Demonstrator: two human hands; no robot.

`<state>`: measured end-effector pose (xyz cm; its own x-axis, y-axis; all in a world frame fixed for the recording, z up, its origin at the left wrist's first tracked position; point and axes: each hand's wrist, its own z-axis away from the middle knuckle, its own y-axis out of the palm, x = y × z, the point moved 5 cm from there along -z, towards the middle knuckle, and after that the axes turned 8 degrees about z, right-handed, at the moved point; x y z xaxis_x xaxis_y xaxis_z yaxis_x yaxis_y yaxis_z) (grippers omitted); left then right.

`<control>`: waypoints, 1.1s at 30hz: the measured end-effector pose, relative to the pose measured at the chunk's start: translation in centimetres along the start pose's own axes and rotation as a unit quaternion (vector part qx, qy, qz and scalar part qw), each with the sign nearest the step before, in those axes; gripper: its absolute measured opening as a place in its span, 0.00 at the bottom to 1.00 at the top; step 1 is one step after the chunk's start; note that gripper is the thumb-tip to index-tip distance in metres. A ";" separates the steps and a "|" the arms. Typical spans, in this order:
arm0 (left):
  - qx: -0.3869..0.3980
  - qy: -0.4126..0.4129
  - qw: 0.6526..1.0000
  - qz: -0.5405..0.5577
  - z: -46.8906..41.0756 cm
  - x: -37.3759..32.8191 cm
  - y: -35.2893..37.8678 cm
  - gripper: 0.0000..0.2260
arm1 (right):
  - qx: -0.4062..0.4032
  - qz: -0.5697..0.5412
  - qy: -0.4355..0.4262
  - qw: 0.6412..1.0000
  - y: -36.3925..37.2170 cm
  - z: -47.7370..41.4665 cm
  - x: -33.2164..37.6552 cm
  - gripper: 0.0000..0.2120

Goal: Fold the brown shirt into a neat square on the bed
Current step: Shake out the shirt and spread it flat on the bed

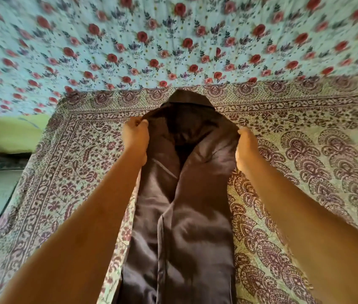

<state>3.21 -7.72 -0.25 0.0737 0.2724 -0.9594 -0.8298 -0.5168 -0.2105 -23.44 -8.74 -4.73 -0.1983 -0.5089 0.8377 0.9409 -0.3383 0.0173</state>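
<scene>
Here, shirt: brown shirt point(180, 216) lies as narrow strip on bedsheet point(305, 172).
Left hand point(135, 137): closed on shirt's left edge.
Right hand point(247, 145): closed on its right edge.

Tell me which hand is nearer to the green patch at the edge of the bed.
Left. The left hand grips the brown shirt on the side toward the green patch; the right hand grips the shirt's opposite edge, farther away.

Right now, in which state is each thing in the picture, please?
brown shirt: folded into a long narrow strip, collar at the far end, lying on the bedsheet.
left hand: shut on the shirt's left shoulder edge.
right hand: shut on the right shoulder edge.
patterned bedsheet: spread flat under the shirt.
</scene>
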 end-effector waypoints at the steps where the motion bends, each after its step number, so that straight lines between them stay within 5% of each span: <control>1: 0.000 -0.022 0.999 0.024 0.5 -0.6 -0.9 0.06 | 0.002 -0.026 0.004 1.000 -0.6 0.7 0.8 0.11; 6: 0.063 0.005 0.998 -0.026 5.6 -6.5 -4.4 0.10 | 0.053 0.206 -0.023 0.977 -3.5 6.7 6.2 0.23; 10: 0.019 0.050 0.996 -0.065 10.5 -11.5 -9.3 0.13 | -0.024 0.328 -0.141 0.934 -7.7 12.9 10.8 0.14; 22: -0.117 0.320 0.933 -0.111 34.2 -34.2 -23.0 0.12 | -0.094 0.150 -0.394 0.902 -16.7 39.0 25.4 0.12; 26: -0.139 0.434 0.873 -0.172 42.8 -40.2 -27.2 0.12 | -0.138 0.187 -0.541 0.808 -21.8 48.9 29.8 0.14; 30: -0.194 0.515 0.806 -0.216 51.1 -43.2 -31.1 0.17 | -0.229 0.285 -0.668 0.648 -28.1 59.7 31.2 0.23; 33: -0.216 0.559 0.773 -0.210 57.1 -44.1 -33.5 0.20 | -0.286 0.307 -0.711 0.564 -32.8 66.3 30.9 0.23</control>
<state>-3.78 43.97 59.81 0.9181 -0.2571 -0.3016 -0.3592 -0.8616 -0.3588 -42.25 39.10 56.75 0.9204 0.3426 0.1882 0.3889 -0.8510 -0.3530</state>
